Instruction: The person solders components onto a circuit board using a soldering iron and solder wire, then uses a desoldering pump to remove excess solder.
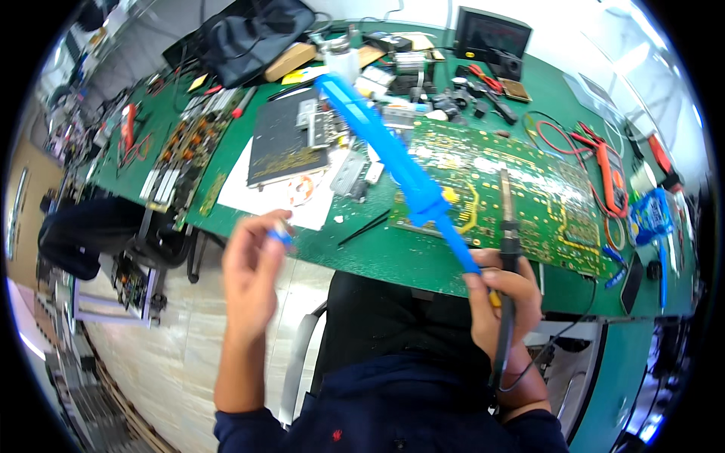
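My right hand (507, 296) is closed around a soldering iron (510, 238) with a black handle, its metal tip pointing away from me over the circuit board. The same hand grips the thin end of a long blue tool (393, 155), apparently a solder sucker, which slants up to the left and is blurred. Between the thumb and fingers of my left hand (255, 264), raised off the table's front edge, is a small blue-and-white piece (280, 232) too blurred to name. A large green circuit board (529, 192) lies on the green table, beneath both tools.
Black tweezers (364, 228) lie left of the board. Beyond them are a dark flat panel (283, 143) and metal parts on white paper (240, 189). At right sit a red multimeter (610, 177), a blue packet (651, 217) and a phone (631, 284). The iron's cord (563, 336) hangs over the edge.
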### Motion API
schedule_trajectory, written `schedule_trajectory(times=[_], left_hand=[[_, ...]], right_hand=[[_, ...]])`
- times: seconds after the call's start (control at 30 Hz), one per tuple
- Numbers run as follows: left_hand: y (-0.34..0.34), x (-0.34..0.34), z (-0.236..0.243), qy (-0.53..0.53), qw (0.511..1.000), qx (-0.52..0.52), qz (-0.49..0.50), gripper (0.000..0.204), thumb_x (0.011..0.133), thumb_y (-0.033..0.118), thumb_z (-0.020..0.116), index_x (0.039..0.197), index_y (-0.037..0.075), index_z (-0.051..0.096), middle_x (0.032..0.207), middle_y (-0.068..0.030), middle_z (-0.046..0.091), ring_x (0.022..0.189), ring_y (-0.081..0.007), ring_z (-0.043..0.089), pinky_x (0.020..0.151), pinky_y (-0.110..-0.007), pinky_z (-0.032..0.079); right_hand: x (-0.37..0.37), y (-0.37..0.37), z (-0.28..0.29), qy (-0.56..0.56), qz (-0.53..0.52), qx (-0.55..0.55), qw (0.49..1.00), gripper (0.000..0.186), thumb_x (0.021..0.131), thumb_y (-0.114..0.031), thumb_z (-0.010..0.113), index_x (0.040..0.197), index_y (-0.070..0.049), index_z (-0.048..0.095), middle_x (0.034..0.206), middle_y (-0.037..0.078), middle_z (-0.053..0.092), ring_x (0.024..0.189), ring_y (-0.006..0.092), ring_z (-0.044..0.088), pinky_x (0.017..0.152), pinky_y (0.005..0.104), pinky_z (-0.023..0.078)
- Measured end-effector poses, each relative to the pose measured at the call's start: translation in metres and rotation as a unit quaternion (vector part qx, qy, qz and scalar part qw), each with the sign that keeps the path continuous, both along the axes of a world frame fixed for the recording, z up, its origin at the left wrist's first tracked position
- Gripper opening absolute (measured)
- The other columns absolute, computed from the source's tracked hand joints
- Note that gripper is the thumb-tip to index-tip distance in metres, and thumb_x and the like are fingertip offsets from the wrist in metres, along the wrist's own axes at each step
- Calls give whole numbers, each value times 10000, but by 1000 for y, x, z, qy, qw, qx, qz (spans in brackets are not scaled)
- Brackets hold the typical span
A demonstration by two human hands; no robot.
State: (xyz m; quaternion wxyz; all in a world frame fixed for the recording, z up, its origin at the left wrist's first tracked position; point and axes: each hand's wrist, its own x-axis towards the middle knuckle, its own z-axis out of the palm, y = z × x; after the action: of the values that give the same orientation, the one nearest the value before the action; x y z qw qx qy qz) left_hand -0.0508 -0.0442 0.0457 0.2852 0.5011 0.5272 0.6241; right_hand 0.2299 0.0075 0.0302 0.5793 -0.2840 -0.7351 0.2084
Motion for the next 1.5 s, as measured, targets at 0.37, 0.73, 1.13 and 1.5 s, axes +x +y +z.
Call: schedule_trajectory(times=[0.37,0.73,1.13,1.5], left_hand=[[20,117,-2,-284,943,113,-133,336,941,335,542,1116,61,454,1338,-208,413,1085,-274,549,937,-441,467],[60,48,-18,-241,943,215,84,280,974,207,509,1159,-2,490,1183,-145,549,889,-195,584,850,-372,487],[37,11,-17,-238,938,217,129,365,976,235,494,1213,-43,477,1163,-222,564,922,-265,585,910,-430,465],[27,-5,-30,-246,940,166,167,425,1005,311,411,1263,-22,464,1314,-170,497,1007,-180,523,971,-352,386]], right_hand=[[-19,-7,9,-23,108,5,994,369,686,79,715,1021,-55,642,966,142,614,811,247,610,682,298,504],[78,1,26,-77,-39,-27,996,442,917,-407,553,1136,-24,530,1090,224,601,1020,296,596,825,385,493],[151,48,70,-12,-22,-136,990,541,998,-394,315,1268,62,426,902,160,617,790,206,568,745,326,427],[141,149,90,20,-73,-252,965,380,986,-332,453,1119,12,546,762,45,588,679,95,517,635,237,430]])
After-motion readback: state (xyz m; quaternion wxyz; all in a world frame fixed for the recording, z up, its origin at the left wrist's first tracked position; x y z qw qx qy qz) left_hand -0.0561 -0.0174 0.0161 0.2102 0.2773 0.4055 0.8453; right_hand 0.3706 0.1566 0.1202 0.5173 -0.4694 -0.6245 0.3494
